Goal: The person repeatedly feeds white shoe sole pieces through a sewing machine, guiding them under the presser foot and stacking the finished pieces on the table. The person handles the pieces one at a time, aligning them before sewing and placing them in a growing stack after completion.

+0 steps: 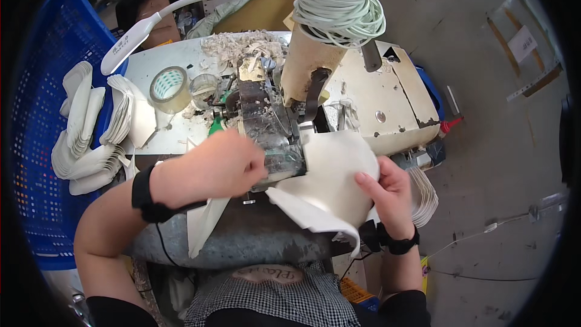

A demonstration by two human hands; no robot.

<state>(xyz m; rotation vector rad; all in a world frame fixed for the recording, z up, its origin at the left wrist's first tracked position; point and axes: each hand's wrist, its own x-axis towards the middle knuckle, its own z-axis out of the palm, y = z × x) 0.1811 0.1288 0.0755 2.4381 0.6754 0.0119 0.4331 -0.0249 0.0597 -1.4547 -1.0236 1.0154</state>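
Observation:
My right hand (390, 192) pinches the right edge of a cream leather-like sheet piece (339, 166), thumb on top and fingers beneath. The piece lies against the front of the worn cream machine (378, 106), its far edge near a metal foot (307, 127), and its lower left part folds down toward me. Left of it, my left hand (215, 160) is closed with curled fingers beside a clear guard (281, 163); whatever is in them is hidden. A pointed white piece (206, 227) shows below that hand; whether the hand grips it is unclear.
Stacks of white cut pieces (82, 139) rest on a blue crate (54, 42) at the left. A tape roll (169, 89) and scrap shavings (242, 47) lie on the tabletop. A white lamp (130, 42) arches over it. Coiled pale cord (339, 9) hangs around the machine's column.

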